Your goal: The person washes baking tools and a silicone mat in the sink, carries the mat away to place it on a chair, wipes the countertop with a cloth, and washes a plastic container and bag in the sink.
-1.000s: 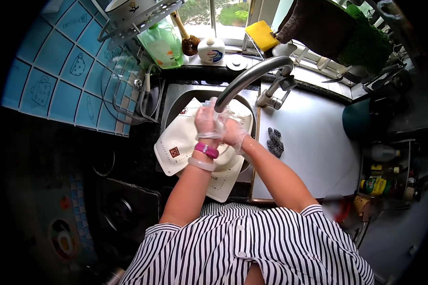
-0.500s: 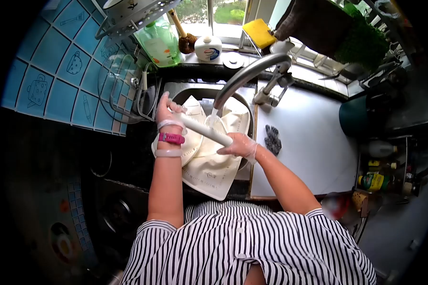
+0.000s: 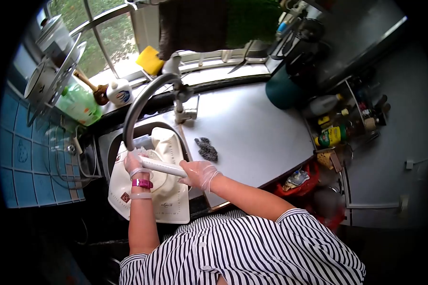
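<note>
My right hand [image 3: 198,173], in a clear plastic glove, grips one end of a white rod [image 3: 164,167] that looks like a thick, smooth stick. Around its other end my gloved left hand [image 3: 132,162] is closed, under the curved tap [image 3: 138,107]; some of its fingers are hidden. Below both hands, several cream dishes with rounded corners and printed marks [image 3: 176,204] lie in and over the sink [image 3: 166,118]. A pink watch [image 3: 142,183] is on my left wrist.
Right of the sink, a dark grey scrubber [image 3: 207,149] lies on the pale worktop [image 3: 252,128]. A green bottle [image 3: 78,105] and a white bottle [image 3: 120,92] stand by the window. A dark green bin [image 3: 285,88] and several bottles are at the right.
My view has turned to the right. My left hand has come under the tap, bringing the rod's far end closer to the spout. The right hand still grips the near end.
</note>
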`<action>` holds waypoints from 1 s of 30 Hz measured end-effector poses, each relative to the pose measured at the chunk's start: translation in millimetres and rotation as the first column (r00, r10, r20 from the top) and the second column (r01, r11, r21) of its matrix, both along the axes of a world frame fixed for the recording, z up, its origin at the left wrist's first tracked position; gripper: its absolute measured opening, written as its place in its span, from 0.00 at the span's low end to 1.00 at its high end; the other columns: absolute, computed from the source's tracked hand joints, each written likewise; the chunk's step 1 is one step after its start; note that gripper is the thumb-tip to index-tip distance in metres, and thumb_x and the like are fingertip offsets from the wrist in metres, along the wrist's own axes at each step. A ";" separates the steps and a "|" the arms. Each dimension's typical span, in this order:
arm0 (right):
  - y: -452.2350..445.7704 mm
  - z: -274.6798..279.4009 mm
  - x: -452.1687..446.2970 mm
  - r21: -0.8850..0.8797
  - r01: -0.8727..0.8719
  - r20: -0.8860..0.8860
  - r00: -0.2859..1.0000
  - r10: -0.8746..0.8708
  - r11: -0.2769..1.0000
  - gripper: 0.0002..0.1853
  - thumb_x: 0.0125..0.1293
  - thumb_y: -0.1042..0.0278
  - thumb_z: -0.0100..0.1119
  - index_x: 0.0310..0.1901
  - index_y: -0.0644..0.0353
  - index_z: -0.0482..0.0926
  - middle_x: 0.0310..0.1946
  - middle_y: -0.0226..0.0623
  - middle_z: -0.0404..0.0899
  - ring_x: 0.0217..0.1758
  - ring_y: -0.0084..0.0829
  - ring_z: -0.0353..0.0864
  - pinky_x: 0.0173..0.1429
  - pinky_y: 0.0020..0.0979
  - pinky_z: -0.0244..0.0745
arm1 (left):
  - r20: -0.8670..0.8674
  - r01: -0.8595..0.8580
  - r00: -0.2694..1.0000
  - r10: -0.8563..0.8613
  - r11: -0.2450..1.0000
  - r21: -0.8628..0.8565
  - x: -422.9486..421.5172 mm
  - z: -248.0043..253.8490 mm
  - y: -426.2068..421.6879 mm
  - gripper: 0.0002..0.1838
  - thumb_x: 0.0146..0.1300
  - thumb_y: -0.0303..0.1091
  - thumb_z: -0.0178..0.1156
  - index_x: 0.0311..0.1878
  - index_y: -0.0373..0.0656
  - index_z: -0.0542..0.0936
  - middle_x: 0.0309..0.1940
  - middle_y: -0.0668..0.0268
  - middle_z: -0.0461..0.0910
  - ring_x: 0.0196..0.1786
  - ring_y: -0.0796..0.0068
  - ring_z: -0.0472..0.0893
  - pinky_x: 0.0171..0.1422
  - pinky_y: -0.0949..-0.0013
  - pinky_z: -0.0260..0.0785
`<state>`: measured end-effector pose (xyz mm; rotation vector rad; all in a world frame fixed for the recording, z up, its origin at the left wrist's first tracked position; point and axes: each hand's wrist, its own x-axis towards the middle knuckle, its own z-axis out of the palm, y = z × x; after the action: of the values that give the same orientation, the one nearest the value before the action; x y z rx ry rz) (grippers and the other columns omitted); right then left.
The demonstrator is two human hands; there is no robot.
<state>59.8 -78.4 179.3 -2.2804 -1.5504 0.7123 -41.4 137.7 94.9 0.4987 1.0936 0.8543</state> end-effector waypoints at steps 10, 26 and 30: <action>-23.6 55.9 49.2 -0.018 -0.076 0.226 0.971 0.078 0.997 0.17 0.58 0.60 0.67 0.45 0.56 0.75 0.35 0.40 0.82 0.39 0.42 0.86 0.37 0.41 0.80 | -0.403 0.198 0.915 0.018 0.850 0.488 -12.1 -76.3 -15.6 0.12 0.70 0.36 0.55 0.37 0.39 0.82 0.25 0.66 0.78 0.23 0.73 0.76 0.25 0.68 0.70; -304.4 320.7 309.0 0.060 0.744 0.395 0.594 -0.701 0.665 0.17 0.51 0.59 0.73 0.43 0.55 0.86 0.33 0.34 0.86 0.38 0.27 0.84 0.47 0.29 0.76 | -0.677 0.586 0.715 -0.175 0.678 0.444 -68.0 -144.1 -4.0 0.17 0.67 0.28 0.57 0.57 0.33 0.77 0.51 0.60 0.81 0.44 0.77 0.80 0.51 0.73 0.73; -287.0 301.1 381.6 -0.093 0.694 0.601 0.611 -0.515 0.714 0.20 0.50 0.55 0.70 0.43 0.56 0.86 0.37 0.41 0.85 0.45 0.39 0.84 0.54 0.35 0.75 | -0.618 0.433 0.750 -0.236 0.881 0.189 -42.9 -96.6 -26.7 0.16 0.63 0.35 0.62 0.53 0.42 0.82 0.36 0.69 0.80 0.33 0.82 0.75 0.34 0.76 0.70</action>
<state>441.3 -365.5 480.4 -3.1961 -0.6720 0.1136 -84.3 111.0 -1.7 1.2669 1.3630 0.5559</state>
